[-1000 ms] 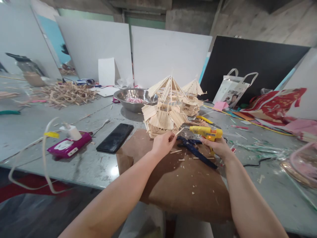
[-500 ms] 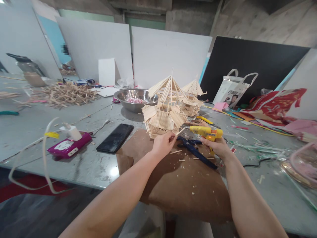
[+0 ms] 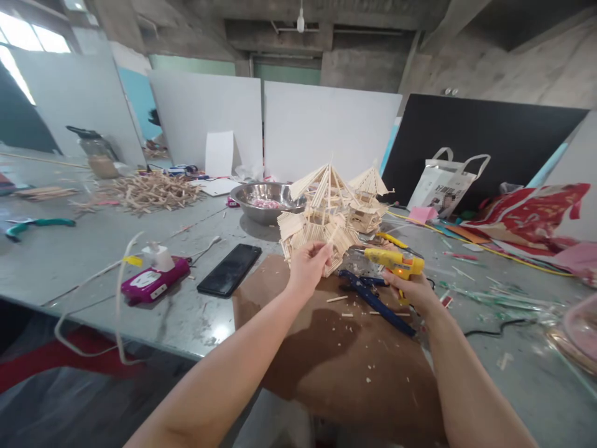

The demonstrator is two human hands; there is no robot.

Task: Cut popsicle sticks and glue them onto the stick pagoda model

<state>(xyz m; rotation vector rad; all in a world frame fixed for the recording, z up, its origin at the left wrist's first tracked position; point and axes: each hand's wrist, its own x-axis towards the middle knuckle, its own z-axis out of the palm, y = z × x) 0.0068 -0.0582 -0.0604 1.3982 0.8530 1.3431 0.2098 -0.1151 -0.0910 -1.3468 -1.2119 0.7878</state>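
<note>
My left hand is closed, thumb and fingers pinching a short thin wooden stick. The stick stands nearly upright against the front of a model pavilion built of pale sticks, with a tiered roof. Part of the model's base is hidden behind this hand. My right hand is wrapped round the handle of a yellow hot glue gun. Its nozzle points left, toward the model, a little apart from it. Blue-handled pliers lie on the brown board between and below my hands.
A second stick model stands behind. Left of the board lie a black phone and a purple power strip with a looping white cord. Further back are a metal bowl and a stick pile. Plastic scraps litter the right.
My left hand has brought the stick from near the glue gun's nozzle to the model's front and turned it more upright. The gun stays in my right hand. The view has tilted up.
</note>
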